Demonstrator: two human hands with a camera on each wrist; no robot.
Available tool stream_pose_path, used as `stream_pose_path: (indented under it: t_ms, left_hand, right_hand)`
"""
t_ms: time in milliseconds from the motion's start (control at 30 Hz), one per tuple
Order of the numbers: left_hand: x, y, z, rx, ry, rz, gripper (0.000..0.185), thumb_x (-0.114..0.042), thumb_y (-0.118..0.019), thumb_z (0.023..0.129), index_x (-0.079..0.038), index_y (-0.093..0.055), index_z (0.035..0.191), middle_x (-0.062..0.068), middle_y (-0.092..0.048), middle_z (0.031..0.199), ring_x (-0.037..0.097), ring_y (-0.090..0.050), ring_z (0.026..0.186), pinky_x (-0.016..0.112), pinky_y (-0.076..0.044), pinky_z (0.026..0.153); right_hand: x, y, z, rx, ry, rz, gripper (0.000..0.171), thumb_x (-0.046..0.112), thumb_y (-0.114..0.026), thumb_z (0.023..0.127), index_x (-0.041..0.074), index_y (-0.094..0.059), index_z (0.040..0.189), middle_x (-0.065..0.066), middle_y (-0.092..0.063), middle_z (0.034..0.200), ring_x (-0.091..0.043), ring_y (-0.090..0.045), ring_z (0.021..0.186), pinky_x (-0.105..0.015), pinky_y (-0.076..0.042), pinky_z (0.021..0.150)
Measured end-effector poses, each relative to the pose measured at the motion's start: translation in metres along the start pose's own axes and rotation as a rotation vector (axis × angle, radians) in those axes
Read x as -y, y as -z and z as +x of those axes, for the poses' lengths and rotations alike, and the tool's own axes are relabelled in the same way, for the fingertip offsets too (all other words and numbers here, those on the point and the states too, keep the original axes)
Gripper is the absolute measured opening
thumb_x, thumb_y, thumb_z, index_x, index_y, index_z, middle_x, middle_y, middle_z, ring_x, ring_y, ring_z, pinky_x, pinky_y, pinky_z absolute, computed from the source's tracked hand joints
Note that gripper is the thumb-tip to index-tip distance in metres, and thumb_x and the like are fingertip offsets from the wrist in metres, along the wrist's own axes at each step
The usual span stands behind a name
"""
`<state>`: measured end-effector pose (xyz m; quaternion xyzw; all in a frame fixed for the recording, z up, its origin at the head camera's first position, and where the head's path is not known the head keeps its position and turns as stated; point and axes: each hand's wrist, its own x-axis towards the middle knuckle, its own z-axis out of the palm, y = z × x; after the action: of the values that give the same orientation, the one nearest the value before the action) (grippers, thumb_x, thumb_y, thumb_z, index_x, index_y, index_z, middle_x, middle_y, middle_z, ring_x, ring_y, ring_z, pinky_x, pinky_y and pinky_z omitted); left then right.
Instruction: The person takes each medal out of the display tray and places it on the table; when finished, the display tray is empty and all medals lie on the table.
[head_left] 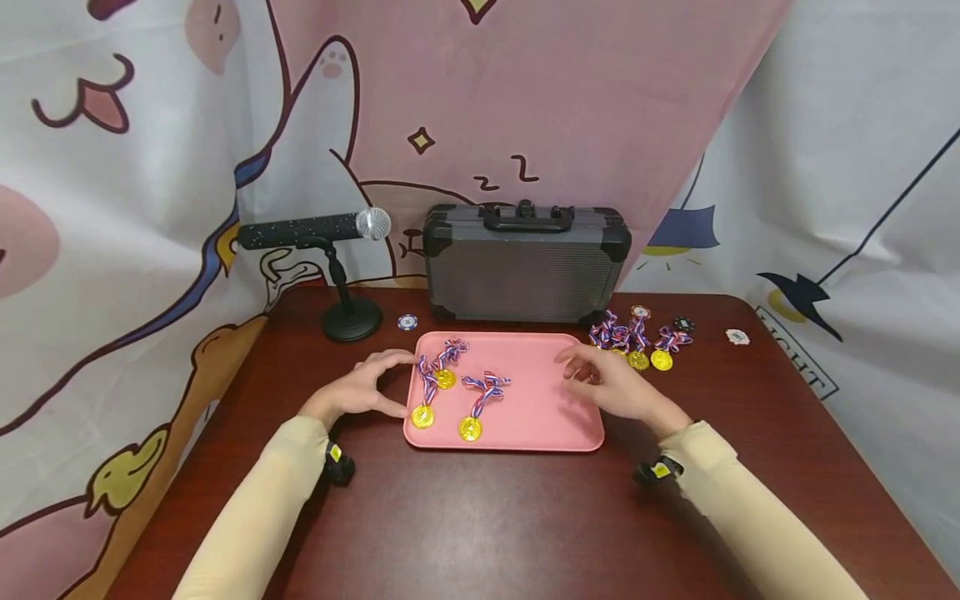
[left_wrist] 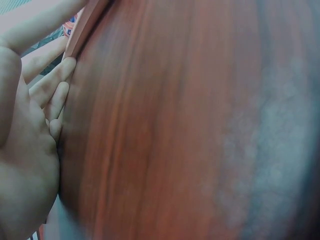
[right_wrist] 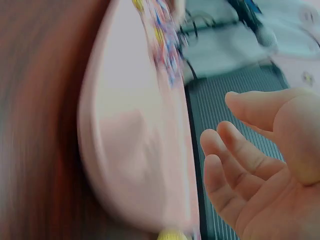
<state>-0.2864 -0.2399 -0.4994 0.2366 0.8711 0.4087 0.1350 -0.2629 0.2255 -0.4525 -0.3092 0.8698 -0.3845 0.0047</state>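
Observation:
A pink tray lies on the table with three gold medals on striped ribbons in its left half: a front medal, a left medal and a rear medal. My left hand is at the tray's left edge, thumb and fingers spread, fingertips right at the rim. In the left wrist view its fingers lie fairly straight along that rim. Over the tray's right side, my right hand hovers with loosely bent fingers and nothing between them.
Several more ribboned medals lie right of the tray, partly behind my right hand. Poker chips are scattered near the back. A dark hard case stands behind the tray, and a microphone on a stand is at back left.

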Motion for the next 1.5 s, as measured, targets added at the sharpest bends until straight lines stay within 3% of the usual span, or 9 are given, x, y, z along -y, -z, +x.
stream_pose_path:
  t_ms: [333,500,633,833,1200,1500]
  left_hand:
    - [-0.001,-0.002,-0.001,0.006,0.012,-0.014,0.088,-0.037,-0.095,0.073,-0.028,-0.055,0.151,0.006,-0.042,0.162,0.037,-0.026,0.149,0.071,-0.013,0.118]
    - [0.000,-0.001,-0.001,-0.001,0.006,-0.010,0.088,-0.036,-0.095,0.073,-0.027,-0.055,0.151,0.005,-0.043,0.162,0.037,-0.026,0.150,0.071,-0.014,0.118]
    - [0.000,-0.001,-0.001,0.002,-0.009,-0.008,0.088,-0.036,-0.095,0.073,-0.027,-0.055,0.151,0.005,-0.043,0.161,0.037,-0.027,0.149,0.071,-0.014,0.117]
    - [-0.001,-0.001,-0.002,0.004,0.002,-0.018,0.087,-0.036,-0.095,0.073,-0.027,-0.055,0.151,0.005,-0.043,0.161,0.037,-0.027,0.149,0.071,-0.013,0.118]
    - [-0.003,0.002,-0.002,0.005,0.001,0.008,0.088,-0.038,-0.094,0.074,-0.026,-0.054,0.152,0.006,-0.042,0.162,0.037,-0.027,0.149,0.070,-0.015,0.117]
    - [-0.001,0.002,-0.001,0.009,0.015,-0.002,0.090,-0.039,-0.094,0.073,-0.027,-0.054,0.152,0.006,-0.042,0.162,0.037,-0.026,0.150,0.070,-0.014,0.118]
  right_hand:
    - [0.053,-0.070,0.035,0.269,0.080,0.087,0.037,0.007,-0.078,0.095,0.006,-0.067,0.130,0.001,-0.073,0.095,-0.010,-0.069,0.082,-0.030,-0.060,0.076]
    - [0.066,-0.096,0.047,0.375,0.138,-0.024,0.036,0.014,-0.077,0.096,0.009,-0.066,0.130,0.008,-0.070,0.087,-0.003,-0.064,0.077,-0.025,-0.055,0.075]
    - [0.071,-0.109,0.049,0.411,0.172,-0.151,0.036,0.019,-0.076,0.098,0.011,-0.067,0.131,0.009,-0.069,0.089,-0.002,-0.061,0.076,-0.024,-0.052,0.074]
    - [0.075,-0.115,0.050,0.399,0.170,-0.232,0.021,0.019,-0.075,0.099,0.013,-0.072,0.118,0.005,-0.069,0.095,-0.005,-0.058,0.077,-0.024,-0.048,0.073]
    - [0.069,-0.105,0.050,0.410,0.162,-0.165,0.020,0.011,-0.081,0.094,0.011,-0.074,0.113,-0.002,-0.069,0.094,-0.016,-0.060,0.082,-0.028,-0.049,0.078]
    - [0.059,-0.100,0.046,0.399,0.141,-0.071,0.016,0.013,-0.081,0.094,0.018,-0.067,0.101,0.005,-0.062,0.091,-0.011,-0.056,0.083,-0.027,-0.048,0.077]
